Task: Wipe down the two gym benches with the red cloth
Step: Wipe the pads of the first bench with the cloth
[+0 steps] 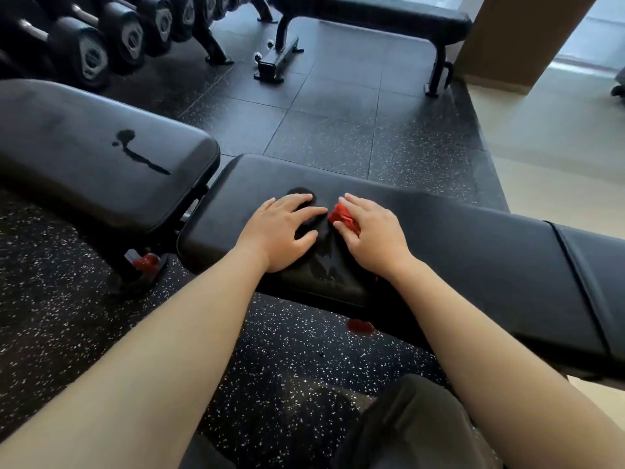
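Note:
A black padded gym bench [473,238] runs from the middle of the view to the right edge. My right hand [372,231] presses a bunched red cloth [343,216] onto its left end, with most of the cloth hidden under the palm. My left hand [284,228] lies flat on the same pad just left of the cloth, fingers spread, over a dark wet patch. A second black bench [84,154] lies at the left, with a dark wet streak [135,150] on its pad.
A rack of black dumbbells [101,38] lines the back left. A third flat bench [372,18] stands at the back, a pillar [514,35] to its right. Speckled rubber flooring [338,130] lies between the benches. A red spot [360,325] marks the floor under the near bench.

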